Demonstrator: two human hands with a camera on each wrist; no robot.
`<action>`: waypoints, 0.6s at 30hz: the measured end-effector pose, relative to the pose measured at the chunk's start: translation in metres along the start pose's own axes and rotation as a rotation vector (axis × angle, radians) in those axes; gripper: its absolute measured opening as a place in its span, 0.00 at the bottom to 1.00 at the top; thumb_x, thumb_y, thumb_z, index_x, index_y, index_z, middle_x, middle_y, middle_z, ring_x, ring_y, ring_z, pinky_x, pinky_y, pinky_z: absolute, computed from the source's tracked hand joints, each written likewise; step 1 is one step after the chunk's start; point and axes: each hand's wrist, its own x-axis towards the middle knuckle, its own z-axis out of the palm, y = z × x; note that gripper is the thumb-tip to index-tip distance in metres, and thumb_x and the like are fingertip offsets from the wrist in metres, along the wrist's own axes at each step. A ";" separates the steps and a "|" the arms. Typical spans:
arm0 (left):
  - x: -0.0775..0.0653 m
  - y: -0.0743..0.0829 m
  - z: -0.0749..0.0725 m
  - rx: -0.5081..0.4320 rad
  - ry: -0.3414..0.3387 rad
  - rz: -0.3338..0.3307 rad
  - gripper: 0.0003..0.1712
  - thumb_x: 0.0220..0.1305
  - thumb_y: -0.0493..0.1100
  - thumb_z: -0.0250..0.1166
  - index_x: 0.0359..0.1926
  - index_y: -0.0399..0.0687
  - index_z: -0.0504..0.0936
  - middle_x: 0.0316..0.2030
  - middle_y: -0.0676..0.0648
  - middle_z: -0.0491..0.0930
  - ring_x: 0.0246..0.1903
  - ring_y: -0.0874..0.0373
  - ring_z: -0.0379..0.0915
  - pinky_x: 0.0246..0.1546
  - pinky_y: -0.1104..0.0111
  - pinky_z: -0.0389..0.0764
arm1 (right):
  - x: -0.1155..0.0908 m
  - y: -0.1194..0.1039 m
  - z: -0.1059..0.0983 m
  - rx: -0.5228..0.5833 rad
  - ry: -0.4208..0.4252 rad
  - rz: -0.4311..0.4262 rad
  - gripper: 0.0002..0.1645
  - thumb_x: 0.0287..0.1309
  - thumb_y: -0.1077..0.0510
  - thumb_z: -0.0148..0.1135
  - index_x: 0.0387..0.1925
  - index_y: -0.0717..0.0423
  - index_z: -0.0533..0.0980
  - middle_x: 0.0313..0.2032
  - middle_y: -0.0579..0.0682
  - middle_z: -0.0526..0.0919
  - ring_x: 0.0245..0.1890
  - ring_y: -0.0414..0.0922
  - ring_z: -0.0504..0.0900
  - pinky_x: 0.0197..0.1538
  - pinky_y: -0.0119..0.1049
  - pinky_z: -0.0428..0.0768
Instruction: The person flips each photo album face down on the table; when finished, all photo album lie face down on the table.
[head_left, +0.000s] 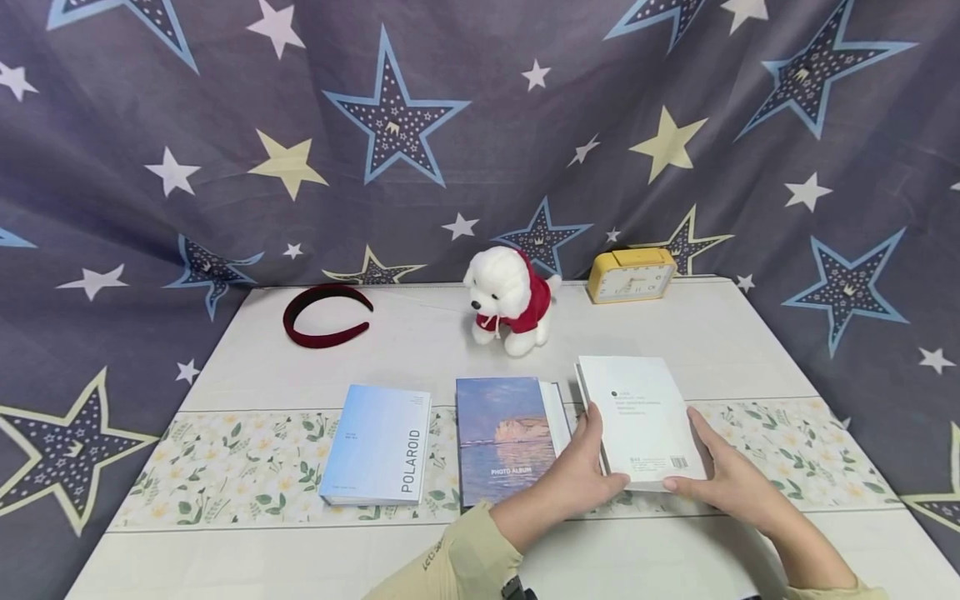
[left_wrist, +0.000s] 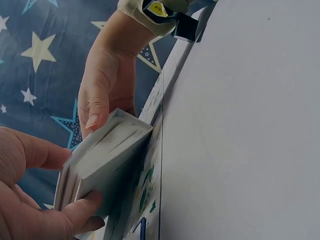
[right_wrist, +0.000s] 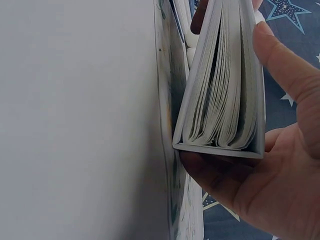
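Both hands hold a thick white album (head_left: pixel 637 417), tilted, its plain back with small print and a barcode facing up in the head view. My left hand (head_left: pixel 562 479) grips the left, open-page side; thumb and fingers pinch the covers in the left wrist view. Around the spine side curls my right hand (right_wrist: pixel 287 175), its thumb on the upper cover. Many page sleeves (right_wrist: pixel 220 85) show between the covers. Just left of the held album lies a photo album (head_left: pixel 498 442) with a sea-cliff painting, and farther left a light-blue album (head_left: pixel 377 446) marked POLAROID.
At the back of the table (head_left: pixel 247 558) stand a white plush dog (head_left: pixel 501 292) in a red hoodie and a yellow clock (head_left: pixel 633 277). A dark red headband (head_left: pixel 326 340) lies at the back left. A star-patterned curtain (head_left: pixel 480 167) hangs behind.
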 end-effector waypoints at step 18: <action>0.000 -0.003 0.001 0.004 -0.025 -0.011 0.57 0.59 0.37 0.67 0.76 0.35 0.35 0.76 0.36 0.36 0.73 0.45 0.44 0.67 0.64 0.59 | 0.000 0.001 0.000 -0.015 0.006 -0.004 0.72 0.45 0.51 0.77 0.73 0.71 0.36 0.71 0.76 0.40 0.70 0.74 0.41 0.64 0.70 0.46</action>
